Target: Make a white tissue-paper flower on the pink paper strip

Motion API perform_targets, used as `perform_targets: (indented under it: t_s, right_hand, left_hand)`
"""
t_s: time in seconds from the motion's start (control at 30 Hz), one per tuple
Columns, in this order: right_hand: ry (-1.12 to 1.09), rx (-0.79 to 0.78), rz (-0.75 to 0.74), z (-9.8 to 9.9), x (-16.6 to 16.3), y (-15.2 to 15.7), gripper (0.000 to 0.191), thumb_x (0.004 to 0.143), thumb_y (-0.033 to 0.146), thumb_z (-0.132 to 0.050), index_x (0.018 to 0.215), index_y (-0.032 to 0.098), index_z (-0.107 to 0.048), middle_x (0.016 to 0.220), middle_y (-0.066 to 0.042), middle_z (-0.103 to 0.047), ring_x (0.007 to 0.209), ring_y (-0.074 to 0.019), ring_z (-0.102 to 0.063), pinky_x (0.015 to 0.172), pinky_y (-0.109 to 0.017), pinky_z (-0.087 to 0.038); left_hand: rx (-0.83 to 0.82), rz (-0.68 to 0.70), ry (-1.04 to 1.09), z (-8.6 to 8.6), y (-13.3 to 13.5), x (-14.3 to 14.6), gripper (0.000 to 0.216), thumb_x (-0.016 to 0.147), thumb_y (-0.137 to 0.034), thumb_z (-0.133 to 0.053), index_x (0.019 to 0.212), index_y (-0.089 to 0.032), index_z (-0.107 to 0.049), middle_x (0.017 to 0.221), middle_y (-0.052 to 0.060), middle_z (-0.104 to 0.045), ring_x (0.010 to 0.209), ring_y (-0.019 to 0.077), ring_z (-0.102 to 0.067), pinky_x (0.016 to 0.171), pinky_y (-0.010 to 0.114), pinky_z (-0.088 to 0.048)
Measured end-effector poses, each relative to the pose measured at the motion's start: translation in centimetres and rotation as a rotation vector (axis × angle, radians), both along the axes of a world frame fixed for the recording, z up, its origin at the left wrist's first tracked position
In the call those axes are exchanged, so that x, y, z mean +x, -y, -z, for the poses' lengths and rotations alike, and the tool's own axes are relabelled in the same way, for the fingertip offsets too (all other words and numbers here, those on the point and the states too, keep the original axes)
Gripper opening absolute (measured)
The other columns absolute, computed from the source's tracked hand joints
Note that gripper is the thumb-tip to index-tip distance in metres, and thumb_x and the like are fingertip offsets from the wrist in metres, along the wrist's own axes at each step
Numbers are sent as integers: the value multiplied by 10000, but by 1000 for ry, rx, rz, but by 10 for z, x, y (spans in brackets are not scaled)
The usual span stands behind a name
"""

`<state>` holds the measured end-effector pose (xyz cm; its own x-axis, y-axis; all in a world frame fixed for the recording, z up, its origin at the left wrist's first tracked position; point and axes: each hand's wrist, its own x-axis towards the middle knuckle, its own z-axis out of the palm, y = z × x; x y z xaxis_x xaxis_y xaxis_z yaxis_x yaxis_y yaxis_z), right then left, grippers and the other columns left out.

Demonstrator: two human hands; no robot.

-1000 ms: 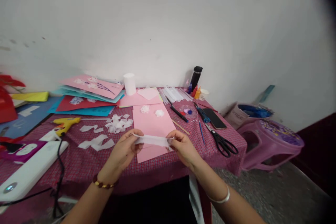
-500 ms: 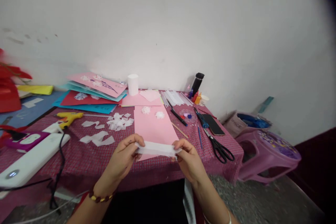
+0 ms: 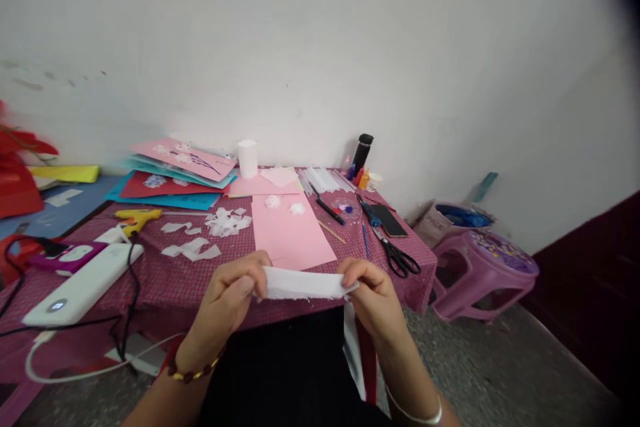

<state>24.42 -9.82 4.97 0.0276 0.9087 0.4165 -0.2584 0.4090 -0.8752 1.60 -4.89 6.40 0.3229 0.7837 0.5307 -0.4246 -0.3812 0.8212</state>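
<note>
Head camera: both my hands are closed on the two ends of one white strip [image 3: 305, 284], which spans the gap between them above the near edge of the table, just in front of the pink sheet [image 3: 295, 240]. My left hand [image 3: 229, 299] pinches the left end, thumb toward me and fingers curled in, with no opening that I can see between thumb and forefinger. My right hand [image 3: 376, 300] has the other end nipped between thumb and bent forefinger, and a small corner of the strip pokes out past the thumb. Between my two grips the strip runs nearly level and fairly flat, its lower edge ragged with loose fibres. Below my right hand a pale length [image 3: 354, 353] hangs beside my dark clothing; whether it joins the strip I cannot tell. A beaded bracelet [image 3: 193, 370] circles my left wrist. Two white puffs, one on the left [image 3: 273, 201] and one on the right [image 3: 297, 209], sit toward the far end of the pink sheet. On the checked tablecloth [image 3: 163, 290], left of that sheet, lie a heap of white scraps [image 3: 227, 221] and some longer torn pieces [image 3: 193, 250], near a yellow glue gun [image 3: 140, 217]. To the right of the sheet lie a wooden stick [image 3: 331, 232], a black pen [image 3: 330, 211] and, farther over, black-handled scissors [image 3: 400, 259] near a dark phone [image 3: 390, 221]. A white roll [image 3: 247, 159] stands upright behind the sheet, near the wall.
</note>
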Motion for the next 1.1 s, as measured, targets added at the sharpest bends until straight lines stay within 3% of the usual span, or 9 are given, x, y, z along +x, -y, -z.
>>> perform_targets:
  t_s: [0.13,0.23,0.33,0.4,0.47,0.57,0.63,0.8,1.1]
  right_hand:
    - [91,29,48,4,6,-1,119,815,148,-606,736,211,-669,739,-3,-579,646,-123,-485,593,-254,-333]
    - [128,30,96,5,6,-2,126,806,145,-603,722,216,-666,743,-8,-586,672,-138,-499,615,-265,-341]
    - [134,11,140,5,5,-5,121,801,159,-606,713,222,-659,740,-11,-589,688,-151,-509,632,-273,-355]
    - [130,5,156,6,6,-6,112,804,177,-603,717,225,-654,741,-11,-590,692,-154,-514,638,-276,-365]
    - [133,1,169,6,7,-8,103,802,184,-603,720,223,-652,742,-11,-589,691,-152,-513,639,-276,-370]
    - [156,-5,172,6,9,-9,106,795,175,-600,712,216,-652,742,-11,-590,692,-148,-513,642,-272,-373]
    - [183,-10,160,5,12,-9,119,789,157,-594,703,213,-653,739,-9,-591,695,-146,-515,648,-270,-373]
    - [284,-40,89,-6,20,-5,131,780,145,-575,689,209,-643,712,1,-581,682,-144,-522,656,-271,-387]
    - [466,-113,-91,-19,22,3,148,769,112,-544,699,194,-645,753,-21,-590,693,-153,-525,645,-276,-399]
  left_hand:
    - [-39,-194,-61,7,-4,0,257,738,-133,-615,576,-171,-420,647,-24,-438,564,95,-413,503,217,-338]
    - [-144,-215,-42,4,-6,4,161,731,-127,-631,749,-197,-488,735,-32,-471,580,85,-455,493,188,-392]
    - [-258,-188,-19,-4,-7,8,338,679,-98,-651,966,-226,-530,853,-15,-524,676,96,-510,547,180,-446]
    - [-340,-104,23,-8,-9,8,390,669,-155,-659,1034,-220,-537,935,13,-557,722,108,-528,554,184,-450]
    - [-414,44,46,-9,-14,6,401,711,-334,-646,1072,-193,-540,975,54,-585,730,130,-549,558,211,-463]
    - [-499,288,-9,0,-25,5,622,757,-660,-478,1104,-148,-534,908,107,-630,701,182,-596,551,276,-492]
    - [-549,406,-81,8,-33,7,729,755,-753,-360,1084,-128,-541,831,118,-653,633,195,-619,497,273,-479]
    - [-669,643,-310,30,-43,24,807,794,-757,-208,950,-73,-605,672,140,-677,376,105,-510,332,184,-252]
    - [-641,845,-451,41,-25,30,720,794,-703,-357,826,-81,-718,510,53,-568,414,94,-418,405,211,-265]
